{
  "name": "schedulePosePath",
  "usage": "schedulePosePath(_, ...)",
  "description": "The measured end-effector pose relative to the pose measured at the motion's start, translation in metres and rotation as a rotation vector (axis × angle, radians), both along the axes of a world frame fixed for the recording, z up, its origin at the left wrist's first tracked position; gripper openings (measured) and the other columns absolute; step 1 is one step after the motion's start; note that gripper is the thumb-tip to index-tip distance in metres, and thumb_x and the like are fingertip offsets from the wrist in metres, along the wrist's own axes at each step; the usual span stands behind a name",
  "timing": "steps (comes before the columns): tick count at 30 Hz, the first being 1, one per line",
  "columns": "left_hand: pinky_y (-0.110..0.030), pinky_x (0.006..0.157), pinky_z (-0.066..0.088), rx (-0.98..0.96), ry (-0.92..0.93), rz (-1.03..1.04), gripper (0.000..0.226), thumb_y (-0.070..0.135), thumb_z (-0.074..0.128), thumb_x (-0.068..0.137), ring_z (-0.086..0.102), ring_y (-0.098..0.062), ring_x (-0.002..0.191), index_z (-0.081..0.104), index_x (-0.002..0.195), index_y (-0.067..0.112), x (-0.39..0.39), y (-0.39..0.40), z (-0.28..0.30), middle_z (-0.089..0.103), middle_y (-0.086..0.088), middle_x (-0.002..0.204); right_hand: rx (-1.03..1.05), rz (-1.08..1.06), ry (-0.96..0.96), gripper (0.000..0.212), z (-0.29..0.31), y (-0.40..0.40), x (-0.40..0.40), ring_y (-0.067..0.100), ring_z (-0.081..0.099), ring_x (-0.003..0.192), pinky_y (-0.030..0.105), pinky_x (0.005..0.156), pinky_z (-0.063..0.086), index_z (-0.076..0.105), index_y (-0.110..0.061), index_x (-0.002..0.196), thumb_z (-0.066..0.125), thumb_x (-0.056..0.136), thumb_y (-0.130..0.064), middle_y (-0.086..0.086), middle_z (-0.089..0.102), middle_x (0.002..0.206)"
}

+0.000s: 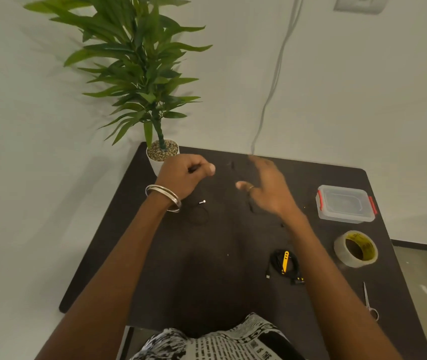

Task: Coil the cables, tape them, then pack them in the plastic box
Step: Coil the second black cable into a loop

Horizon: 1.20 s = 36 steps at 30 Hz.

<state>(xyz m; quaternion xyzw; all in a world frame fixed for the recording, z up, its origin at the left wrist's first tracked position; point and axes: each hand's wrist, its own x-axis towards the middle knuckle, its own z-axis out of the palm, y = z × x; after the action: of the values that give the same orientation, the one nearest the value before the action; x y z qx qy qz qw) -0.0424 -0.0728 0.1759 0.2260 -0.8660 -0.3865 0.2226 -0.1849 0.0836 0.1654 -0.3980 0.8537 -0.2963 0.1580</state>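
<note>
A: Right now the left hand point(185, 175) has its fingers curled around a thin black cable point(200, 213); a dark stub shows between finger and thumb. The rest trails down to the table point(207, 281), one loose loop lying just below the wrist, a small silver plug point(202, 202) beside it.

B: And the right hand point(267, 189)?

A: Fingers spread and relaxed, lifted over the table's far middle, holding nothing visible. It is blurred, so whether a strand touches it cannot be told.

B: How will that cable handle?

A: Judging by the slack loop: very light, limp, no spring worth noting. It should coil easily but will unwind if released, so pinch the turns where they cross until tape goes on. Take hold near the plug end, not by the plug itself.

B: Anything coiled already?

A: A black bundle with a yellow tag point(285, 263) lies near the right forearm, apparently wound. Whether it is taped cannot be told.

B: Supplies?

A: Tape roll point(355, 249) on the right side of the table, clear plastic box point(345, 203) with red clips beyond it, lid on. Scissors point(370, 302) near the right edge.

B: Surface and room?

A: Dark matte tabletop; a black cable is hard to see against it. Potted plant point(142, 74) at the far left corner, pale walls, a grey lead point(275, 74) hanging down the wall behind.
</note>
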Motion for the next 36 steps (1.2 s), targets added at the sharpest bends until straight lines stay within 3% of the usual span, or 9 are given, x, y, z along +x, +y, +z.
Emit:
schedulePosePath(4,-0.030,0.061,0.047,-0.035,-0.003,-0.043,0.028,0.044,0.057,0.080,0.060,-0.012,0.061,0.072,0.077,0.020,-0.012,0.005,0.012,0.067,-0.001,0.064,-0.242,0.267,0.085,0.058,0.007,-0.018,0.017,0.017,0.042,0.130,0.043,0.110,0.032,0.047,-0.021,0.137,0.068,0.084,-0.034,0.002,0.051,0.138)
schedulePosePath(9,-0.018,0.048,0.032,0.082,0.004,-0.077,0.023,0.034,0.061,0.087,0.040,-0.005,0.046,0.070,0.072,0.019,-0.008,0.003,0.018,0.048,0.006,0.046,-0.460,0.246,-0.265,0.013,0.015,-0.014,0.008,0.006,0.055,0.059,0.019,0.060,0.046,0.071,-0.011,0.097,0.059,0.093,-0.012,-0.004,0.059,0.062)
schedulePosePath(15,-0.026,0.064,0.044,0.234,-0.024,0.004,0.024,0.033,0.055,0.091,0.053,-0.021,0.069,0.068,0.073,0.024,0.021,-0.012,0.010,0.063,-0.029,0.083,-0.783,-0.269,-0.415,0.026,0.005,0.020,-0.040,0.006,0.038,0.054,0.018,0.051,0.033,0.069,-0.021,0.078,0.052,0.096,-0.015,-0.006,0.055,0.064)
schedulePosePath(18,-0.031,0.067,0.045,0.294,0.002,0.054,0.024,0.032,0.057,0.091,0.051,-0.023,0.072,0.071,0.073,0.022,0.027,-0.015,0.006,0.062,-0.033,0.088,-0.684,-0.492,-0.390,0.029,-0.008,0.032,-0.057,0.007,0.046,0.058,0.023,0.055,0.041,0.069,-0.025,0.075,0.051,0.097,-0.018,-0.009,0.062,0.068)
schedulePosePath(22,-0.034,0.063,0.039,0.351,0.033,-0.001,0.027,0.031,0.059,0.090,0.043,-0.023,0.061,0.072,0.069,0.020,0.015,-0.007,0.002,0.058,-0.037,0.077,0.168,-0.285,0.046,0.037,-0.018,0.025,-0.045,0.031,0.049,0.122,0.043,0.101,0.036,0.058,-0.016,0.125,0.061,0.091,-0.031,0.010,0.061,0.127)
schedulePosePath(25,-0.032,0.060,0.038,0.331,-0.011,-0.061,0.026,0.030,0.059,0.090,0.043,-0.019,0.056,0.071,0.069,0.021,0.001,0.003,-0.001,0.055,-0.021,0.060,0.133,0.077,0.116,0.074,-0.008,0.010,-0.015,0.028,0.029,0.139,0.046,0.111,0.025,0.035,-0.018,0.145,0.066,0.084,-0.044,0.003,0.039,0.150)
schedulePosePath(27,-0.031,0.057,0.037,0.296,-0.052,-0.112,0.027,0.030,0.058,0.091,0.043,-0.014,0.053,0.071,0.070,0.020,-0.009,0.011,-0.002,0.053,-0.005,0.055,-0.135,0.296,-0.100,0.053,-0.002,0.001,0.006,0.015,0.050,0.126,0.033,0.106,0.039,0.048,-0.017,0.137,0.065,0.088,-0.031,0.001,0.057,0.134)
schedulePosePath(30,-0.032,0.056,0.036,0.286,-0.074,-0.120,0.035,0.035,0.056,0.092,0.043,-0.017,0.053,0.070,0.073,0.008,-0.014,0.012,-0.001,0.051,-0.008,0.056,-0.331,0.345,-0.216,0.012,0.004,-0.009,0.020,0.003,0.060,0.066,0.018,0.065,0.047,0.068,-0.015,0.098,0.058,0.094,-0.012,0.004,0.068,0.077)
schedulePosePath(36,-0.010,0.048,0.036,0.387,-0.077,-0.089,0.033,0.032,0.054,0.092,0.044,-0.001,0.045,0.069,0.069,0.013,0.005,-0.004,0.005,0.057,0.009,0.050,-0.539,-0.070,-0.157,0.022,-0.002,0.005,-0.022,0.009,0.051,0.058,0.026,0.059,0.041,0.071,-0.021,0.084,0.054,0.095,-0.013,0.006,0.061,0.065)
